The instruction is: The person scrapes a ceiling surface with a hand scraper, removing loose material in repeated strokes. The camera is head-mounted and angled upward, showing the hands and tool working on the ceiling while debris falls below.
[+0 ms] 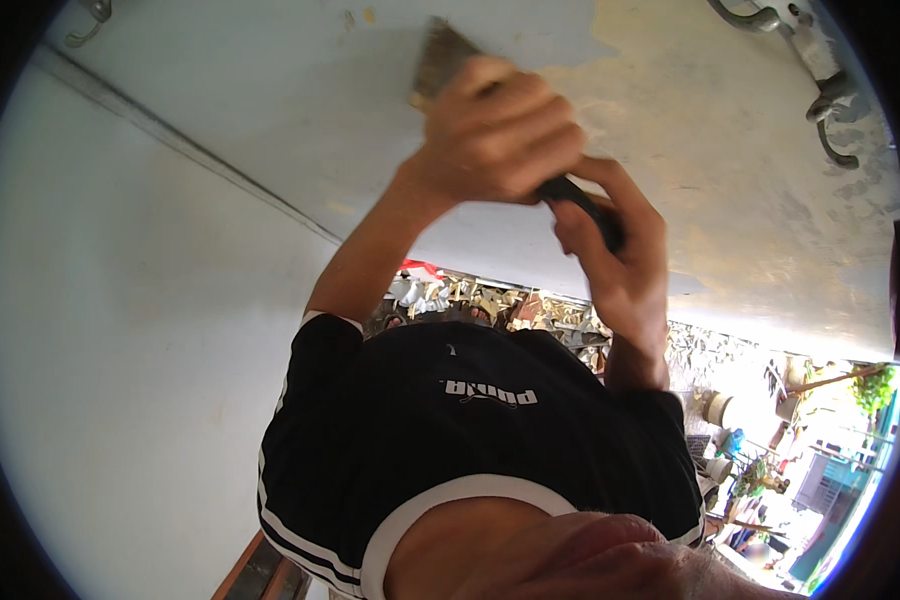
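We count one left hand [500,130] and one right hand [625,265]: hands, two. Scraper [442,64]: one. Black shirt [490,425]: one. Curved metal hooks [767,19]: at least three by our tally. Flakes [585,322] below: many, too small for us to number.

Free wall [270,110] left; hooks [828,106] (metal) right

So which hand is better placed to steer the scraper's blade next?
Probably the left hand: it wraps the scraper close to its blade. The right hand holds the black handle, farther back from the blade.
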{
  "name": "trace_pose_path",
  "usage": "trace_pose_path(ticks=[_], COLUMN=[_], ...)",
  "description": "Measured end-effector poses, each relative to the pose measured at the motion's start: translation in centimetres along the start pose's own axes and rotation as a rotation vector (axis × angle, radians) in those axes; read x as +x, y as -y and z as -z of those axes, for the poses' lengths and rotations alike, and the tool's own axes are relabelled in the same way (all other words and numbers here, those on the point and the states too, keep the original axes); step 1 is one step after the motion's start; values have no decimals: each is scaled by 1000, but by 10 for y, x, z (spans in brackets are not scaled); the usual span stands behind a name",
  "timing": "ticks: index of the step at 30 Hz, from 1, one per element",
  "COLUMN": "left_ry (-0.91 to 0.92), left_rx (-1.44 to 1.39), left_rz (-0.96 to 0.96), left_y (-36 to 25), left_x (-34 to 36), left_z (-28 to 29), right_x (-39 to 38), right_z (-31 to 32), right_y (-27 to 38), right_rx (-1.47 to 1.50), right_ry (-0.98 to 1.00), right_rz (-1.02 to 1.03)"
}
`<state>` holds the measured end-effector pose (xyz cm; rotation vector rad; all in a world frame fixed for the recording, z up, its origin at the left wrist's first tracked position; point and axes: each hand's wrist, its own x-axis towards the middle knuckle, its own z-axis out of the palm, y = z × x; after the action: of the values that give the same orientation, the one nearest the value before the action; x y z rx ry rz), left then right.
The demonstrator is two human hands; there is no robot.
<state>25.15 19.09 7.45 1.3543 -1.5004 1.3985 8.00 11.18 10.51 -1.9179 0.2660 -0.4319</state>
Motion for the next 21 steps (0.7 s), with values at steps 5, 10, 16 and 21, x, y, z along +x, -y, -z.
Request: trace_pose_path(ticks=[5,10,16,21], left_ry=[-178,-275,-259,-329], left_rx=[-192,-172,-81,-224], left_rz=[-88,57,143,120], left_y=[-50,-68,-37,-73], left_x=[59,81,62,79], left_z=[-60,-82,-44,-68], right_x=[-50,-42,-18,-50], right_z=[58,92,59,82], right_y=[15,45,73,72], right_rx=[-41,-170,-316,-363], right_ry=[-304,-320,-154,-233], right_rz=[-44,-98,-134,-125])
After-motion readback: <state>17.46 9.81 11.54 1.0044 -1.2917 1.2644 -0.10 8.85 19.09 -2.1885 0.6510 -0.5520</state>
